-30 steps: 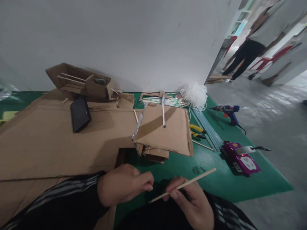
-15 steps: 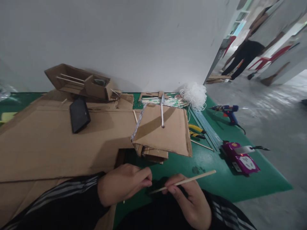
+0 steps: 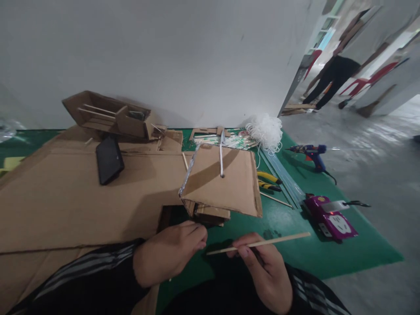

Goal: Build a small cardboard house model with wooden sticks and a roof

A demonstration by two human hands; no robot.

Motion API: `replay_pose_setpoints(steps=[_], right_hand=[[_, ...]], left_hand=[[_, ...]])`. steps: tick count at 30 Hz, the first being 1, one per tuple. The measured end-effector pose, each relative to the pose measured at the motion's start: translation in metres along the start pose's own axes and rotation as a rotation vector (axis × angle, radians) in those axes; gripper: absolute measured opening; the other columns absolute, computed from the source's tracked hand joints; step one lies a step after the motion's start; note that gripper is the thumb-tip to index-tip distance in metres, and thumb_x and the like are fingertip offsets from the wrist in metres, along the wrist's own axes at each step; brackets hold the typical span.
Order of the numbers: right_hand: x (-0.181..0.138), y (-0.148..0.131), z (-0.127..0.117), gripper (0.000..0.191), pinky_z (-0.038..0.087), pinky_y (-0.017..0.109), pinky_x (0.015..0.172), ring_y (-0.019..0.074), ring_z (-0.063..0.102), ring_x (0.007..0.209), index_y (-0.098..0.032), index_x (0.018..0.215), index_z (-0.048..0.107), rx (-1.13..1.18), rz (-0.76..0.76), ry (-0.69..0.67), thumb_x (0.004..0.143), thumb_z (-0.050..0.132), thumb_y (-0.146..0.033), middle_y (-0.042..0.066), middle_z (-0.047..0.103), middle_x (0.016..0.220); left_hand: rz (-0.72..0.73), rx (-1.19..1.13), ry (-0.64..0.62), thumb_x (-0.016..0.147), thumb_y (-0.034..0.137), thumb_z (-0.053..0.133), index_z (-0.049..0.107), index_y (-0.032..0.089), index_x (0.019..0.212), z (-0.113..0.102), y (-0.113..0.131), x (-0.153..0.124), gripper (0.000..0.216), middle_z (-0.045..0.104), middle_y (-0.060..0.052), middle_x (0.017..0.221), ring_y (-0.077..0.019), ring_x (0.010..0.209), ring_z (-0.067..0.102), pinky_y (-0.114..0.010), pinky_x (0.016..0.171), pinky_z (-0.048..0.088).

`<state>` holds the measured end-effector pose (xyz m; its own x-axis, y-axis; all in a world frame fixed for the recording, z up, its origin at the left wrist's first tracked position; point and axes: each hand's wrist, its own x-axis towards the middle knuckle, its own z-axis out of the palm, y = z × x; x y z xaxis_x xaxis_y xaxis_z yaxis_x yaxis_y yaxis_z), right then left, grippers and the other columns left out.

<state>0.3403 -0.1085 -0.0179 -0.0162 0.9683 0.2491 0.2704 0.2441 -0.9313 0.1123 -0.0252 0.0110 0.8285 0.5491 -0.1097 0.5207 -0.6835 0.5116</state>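
Observation:
My right hand (image 3: 262, 267) pinches a thin wooden stick (image 3: 285, 239) between thumb and fingers; the stick slants up to the right over the green tabletop. My left hand (image 3: 173, 251) is closed, palm turned down, just left of the stick's lower end. What it holds, if anything, is hidden; a small pale tip (image 3: 169, 279) shows beneath it. Beyond both hands stands a folded cardboard piece (image 3: 232, 188) with a white cord (image 3: 221, 162) through a hole in its slanted top.
A cardboard sheet (image 3: 65, 205) covers the left side, bearing a black device (image 3: 110, 161) and a cardboard box (image 3: 111, 118). Rightward lie yellow-black pliers (image 3: 269, 177), clear glue sticks (image 3: 285, 175), white string (image 3: 265, 133), a glue gun (image 3: 311, 153) and a purple power socket (image 3: 330, 218). A person (image 3: 344, 65) stands behind.
My right hand has shifted slightly right with the stick, which now lies at a flatter angle. My left hand stays closed in nearly the same place.

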Motion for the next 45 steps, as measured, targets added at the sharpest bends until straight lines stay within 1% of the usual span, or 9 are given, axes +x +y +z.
replay_pose_setpoints(steps=[4,11,17,21,24,27,34,39,45], right_hand=[[0.0,0.001,0.0,0.018,0.049,0.02,0.07,0.011,0.068,0.075,-0.024,0.094,0.068,-0.007,-0.011,0.057,0.1,0.051,-0.023,-0.002,0.072,0.08],[-0.002,0.001,-0.001,0.018,0.052,0.02,0.071,0.0114,0.069,0.075,-0.027,0.1,0.066,0.037,-0.066,0.129,0.1,0.049,-0.021,-0.004,0.073,0.081],[-0.002,0.003,0.0,0.018,0.049,0.022,0.073,0.0127,0.07,0.078,-0.024,0.094,0.068,-0.04,-0.037,-0.003,0.099,0.051,-0.022,-0.002,0.073,0.082],[0.0,0.003,0.002,0.018,0.048,0.021,0.072,0.012,0.069,0.077,-0.023,0.095,0.067,-0.027,-0.023,-0.035,0.1,0.05,-0.023,-0.002,0.073,0.081],[-0.001,0.004,0.003,0.018,0.048,0.022,0.074,0.0125,0.069,0.078,-0.023,0.095,0.067,-0.049,-0.013,-0.062,0.1,0.05,-0.023,-0.001,0.073,0.081],[-0.001,0.006,0.004,0.019,0.047,0.023,0.076,0.0132,0.068,0.081,-0.022,0.095,0.067,-0.063,-0.009,-0.09,0.1,0.048,-0.022,0.0,0.072,0.083],[0.001,0.001,0.003,0.022,0.049,0.025,0.073,0.0148,0.069,0.079,-0.021,0.093,0.068,-0.055,-0.029,-0.084,0.1,0.048,-0.023,0.001,0.073,0.081],[0.003,-0.003,0.002,0.023,0.049,0.025,0.069,0.0158,0.069,0.075,-0.021,0.088,0.068,-0.078,-0.013,-0.021,0.1,0.048,-0.025,0.002,0.072,0.078],[0.004,-0.002,0.002,0.021,0.048,0.023,0.07,0.0137,0.069,0.076,-0.022,0.092,0.067,-0.062,-0.012,-0.045,0.1,0.048,-0.024,0.0,0.072,0.08]], left_hand=[[-0.008,-0.01,0.009,0.1,0.018,0.04,0.049,0.02,0.084,0.001,-0.001,0.0,0.019,0.058,0.001,0.079,-0.0126,0.072,0.055,-0.024,0.063,0.036],[-0.066,-0.001,0.005,0.096,0.02,0.045,0.055,0.023,0.095,0.003,-0.003,-0.002,0.011,0.062,0.001,0.085,-0.0148,0.075,0.061,-0.025,0.066,0.04],[-0.058,-0.01,0.055,0.097,0.018,0.04,0.056,0.024,0.102,0.007,-0.005,-0.004,0.018,0.067,0.0,0.092,-0.016,0.084,0.066,-0.026,0.073,0.044],[0.027,0.003,0.084,0.096,0.014,0.045,0.059,0.027,0.114,0.008,-0.006,-0.004,0.027,0.07,0.0,0.098,-0.0154,0.09,0.067,-0.025,0.078,0.046],[0.064,-0.019,0.077,0.093,0.008,0.046,0.061,0.026,0.11,0.007,-0.007,-0.003,0.029,0.071,0.001,0.096,-0.0139,0.088,0.067,-0.023,0.075,0.045],[0.025,-0.01,0.074,0.094,0.009,0.046,0.061,0.025,0.102,0.005,-0.006,-0.002,0.024,0.068,0.002,0.088,-0.0136,0.082,0.065,-0.024,0.07,0.043],[-0.081,0.04,0.029,0.101,0.023,0.039,0.056,0.023,0.096,0.002,-0.005,-0.002,0.018,0.063,0.0,0.082,-0.0158,0.074,0.064,-0.026,0.065,0.04],[-0.058,0.055,0.004,0.09,0.005,0.039,0.053,0.024,0.104,-0.001,-0.003,-0.002,0.028,0.067,-0.002,0.093,-0.0183,0.084,0.067,-0.027,0.07,0.044],[-0.092,0.114,-0.043,0.086,0.005,0.038,0.05,0.024,0.104,-0.006,0.005,-0.003,0.029,0.067,-0.001,0.09,-0.0201,0.079,0.067,-0.03,0.065,0.045]])
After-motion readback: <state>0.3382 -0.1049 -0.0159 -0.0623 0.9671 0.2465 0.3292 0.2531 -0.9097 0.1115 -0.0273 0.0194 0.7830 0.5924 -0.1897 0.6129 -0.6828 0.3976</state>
